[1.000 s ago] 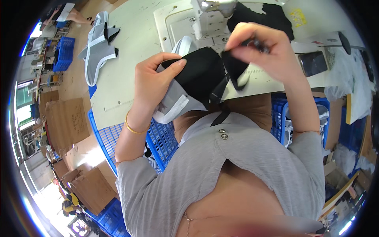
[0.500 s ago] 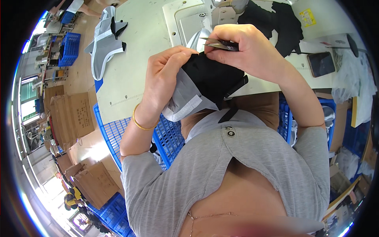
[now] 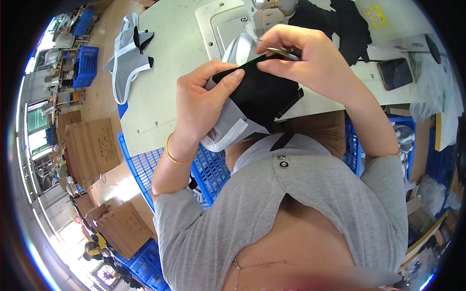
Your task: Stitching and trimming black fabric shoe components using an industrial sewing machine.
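Note:
A black and grey fabric piece [image 3: 264,92] with pale edging is held up over the table's near edge, partly hanging toward my lap. My left hand [image 3: 201,99] is closed on its upper left edge, thumb on the black side and fingers behind. In my right hand [image 3: 310,60] lie small metal thread snips [image 3: 285,52], tucked against the fingers. The thumb and index finger of that hand are at the black upper edge; whether they pinch it is hard to see. A pale rounded fold [image 3: 240,47] stands up behind the black edge.
Beyond my hands is a sewing machine [image 3: 272,18] on the pale table [image 3: 167,63]. Grey fabric pieces [image 3: 127,63] lie at left, black ones [image 3: 353,31] at right near a phone [image 3: 394,74]. Blue baskets [image 3: 211,177] flank my lap; cardboard boxes [image 3: 92,150] stand on the floor.
My left hand has shifted slightly down and left, its thumb now flat on the black fabric. The snips have turned in my right hand, their blades no longer sticking out to the left.

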Tool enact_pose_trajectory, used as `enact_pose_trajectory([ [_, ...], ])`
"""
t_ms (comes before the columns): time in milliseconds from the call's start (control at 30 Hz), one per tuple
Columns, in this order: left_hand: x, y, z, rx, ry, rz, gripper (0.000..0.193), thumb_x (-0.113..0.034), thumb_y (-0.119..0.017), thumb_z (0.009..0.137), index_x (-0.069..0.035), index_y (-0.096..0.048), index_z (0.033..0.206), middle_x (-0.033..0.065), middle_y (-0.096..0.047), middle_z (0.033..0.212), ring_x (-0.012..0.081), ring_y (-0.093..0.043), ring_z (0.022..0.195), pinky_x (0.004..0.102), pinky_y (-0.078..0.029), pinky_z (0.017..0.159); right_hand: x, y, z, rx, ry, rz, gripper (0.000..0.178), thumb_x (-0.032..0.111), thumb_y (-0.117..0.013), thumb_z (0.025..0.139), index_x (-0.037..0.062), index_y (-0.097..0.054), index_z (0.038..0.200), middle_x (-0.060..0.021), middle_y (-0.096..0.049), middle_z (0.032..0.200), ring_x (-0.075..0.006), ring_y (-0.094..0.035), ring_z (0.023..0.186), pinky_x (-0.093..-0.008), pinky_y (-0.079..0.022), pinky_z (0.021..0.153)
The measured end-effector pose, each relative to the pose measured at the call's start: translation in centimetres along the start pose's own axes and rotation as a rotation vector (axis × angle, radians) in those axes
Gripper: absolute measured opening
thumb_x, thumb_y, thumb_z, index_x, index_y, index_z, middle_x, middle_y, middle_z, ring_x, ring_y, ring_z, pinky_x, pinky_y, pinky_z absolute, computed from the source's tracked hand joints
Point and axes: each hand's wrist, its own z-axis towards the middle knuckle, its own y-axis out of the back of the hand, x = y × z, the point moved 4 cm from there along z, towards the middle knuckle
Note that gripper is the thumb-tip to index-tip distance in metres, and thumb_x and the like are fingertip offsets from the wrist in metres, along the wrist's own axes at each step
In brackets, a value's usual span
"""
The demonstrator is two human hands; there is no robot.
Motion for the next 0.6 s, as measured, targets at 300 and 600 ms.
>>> enact_pose_trajectory([
  [300, -0.5, 0.2, -0.5, -0.101, -0.158, 0.142, 0.008, -0.003, -0.073, 0.086, 0.002, -0.071, 0.091, 0.0005, -0.062, 0.075, 0.0057, -0.053, 0.071, 0.0207, -0.042, 0.064, -2.2, -0.6, -2.7, -0.253, -0.231, 0.277, 0.017, 0.015, -0.074, 0.086, -0.0001, -0.067, 0.089, 0.0021, -0.06, 0.072, -0.0032, -0.05, 0.064, -0.0208, -0.041, 0.058],
  [600, -0.4, 0.0, -0.7, -0.092, -0.15, 0.086, 0.008, -0.002, -0.073, 0.086, 0.003, -0.071, 0.092, 0.0011, -0.063, 0.076, 0.0061, -0.053, 0.071, 0.0207, -0.042, 0.064, -2.0, -0.8, -2.7, -0.249, -0.264, 0.297, 0.017, 0.015, -0.071, 0.086, -0.0001, -0.065, 0.082, 0.002, -0.057, 0.064, -0.003, -0.049, 0.061, -0.0227, -0.039, 0.054],
])
